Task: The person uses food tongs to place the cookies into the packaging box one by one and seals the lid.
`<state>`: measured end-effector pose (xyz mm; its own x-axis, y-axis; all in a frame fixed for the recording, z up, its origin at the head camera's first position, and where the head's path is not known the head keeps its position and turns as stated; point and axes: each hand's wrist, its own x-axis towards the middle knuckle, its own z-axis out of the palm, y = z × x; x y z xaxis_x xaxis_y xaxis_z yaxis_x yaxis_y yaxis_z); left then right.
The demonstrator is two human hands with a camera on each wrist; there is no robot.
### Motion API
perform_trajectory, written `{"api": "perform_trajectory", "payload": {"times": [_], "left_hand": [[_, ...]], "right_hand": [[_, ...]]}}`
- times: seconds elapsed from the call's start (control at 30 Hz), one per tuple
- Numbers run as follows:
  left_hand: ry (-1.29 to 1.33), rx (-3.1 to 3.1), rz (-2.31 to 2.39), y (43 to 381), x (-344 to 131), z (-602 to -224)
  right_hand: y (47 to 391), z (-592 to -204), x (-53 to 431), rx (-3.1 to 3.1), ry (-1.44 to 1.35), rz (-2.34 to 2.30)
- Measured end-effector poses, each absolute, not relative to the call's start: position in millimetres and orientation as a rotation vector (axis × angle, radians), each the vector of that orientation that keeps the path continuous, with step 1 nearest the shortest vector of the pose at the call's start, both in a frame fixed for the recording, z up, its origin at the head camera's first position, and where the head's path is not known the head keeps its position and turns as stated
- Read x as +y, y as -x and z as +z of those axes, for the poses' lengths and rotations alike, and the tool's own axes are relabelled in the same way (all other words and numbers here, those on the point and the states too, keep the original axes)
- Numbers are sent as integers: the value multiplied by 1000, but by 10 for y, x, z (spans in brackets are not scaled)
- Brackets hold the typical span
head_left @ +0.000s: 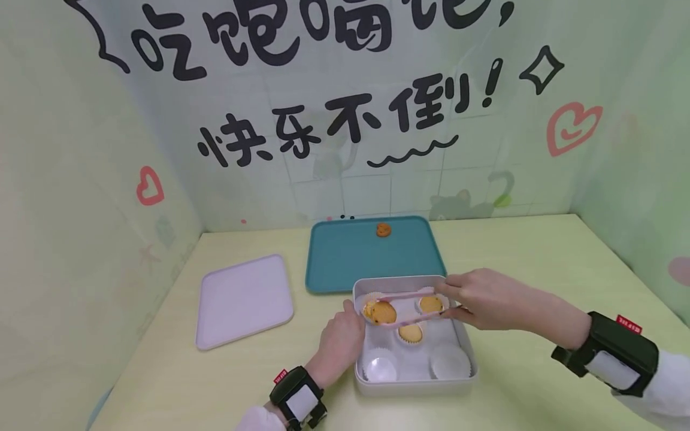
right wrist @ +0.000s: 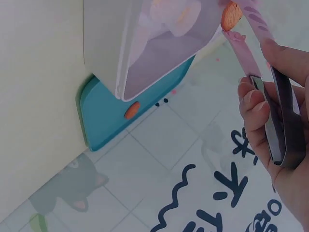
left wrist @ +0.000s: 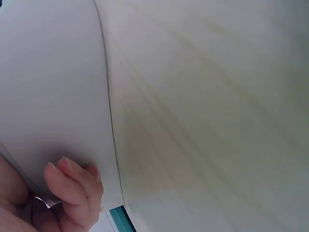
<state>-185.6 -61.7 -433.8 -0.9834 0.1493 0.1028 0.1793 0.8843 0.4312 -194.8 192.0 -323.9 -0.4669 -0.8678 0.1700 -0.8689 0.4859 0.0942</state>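
My right hand (head_left: 487, 299) holds a pair of tongs (right wrist: 285, 116) with pink tips and metal handles. Between the tips is a golden-brown cookie (head_left: 384, 312), above the back left of a white box (head_left: 415, 389). Whether this cookie touches the paper cup beneath, I cannot tell. My left hand (head_left: 342, 338) grips the box's left wall, its curled fingers (left wrist: 77, 188) against the outer side. Inside the box, one cookie (head_left: 431, 304) sits in a cup at the back right and another cookie (head_left: 411, 333) in a middle cup. Two white paper cups (head_left: 380, 365) stand in front.
Behind the box lies a teal tray (head_left: 366, 257) with one small brown cookie (head_left: 383, 230) near its far edge. To the left is a pale purple tray (head_left: 242, 302). Printed cloth walls (head_left: 323, 179) border the pale yellow table (head_left: 517, 251).
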Motion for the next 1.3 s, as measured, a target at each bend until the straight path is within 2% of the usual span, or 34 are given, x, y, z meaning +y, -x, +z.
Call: {"api": "perform_trajectory", "payload": {"times": [0.37,0.7,0.87,1.03,1.3], "left_hand": [[288,-2913,-649,1875,-632,-4342],[292,-2921,-637,1867,-642,-4350],[305,-2891,-620,1868,-652,-4342],[304,-2890,-607,1869,-648,-4338],[292,-2918,-611,1840,-622,-4364]], "right_hand": [[1732,-3339,1755,-2526,-1687,-132],[1802,-3239,1758,-2685,-1628,27],[2029,-3074,1846,-2660,-1490,153],[2415,-3002,1885,-2659,-1282,93],[3086,-3185,1894,-2849,-1051,64]]}}
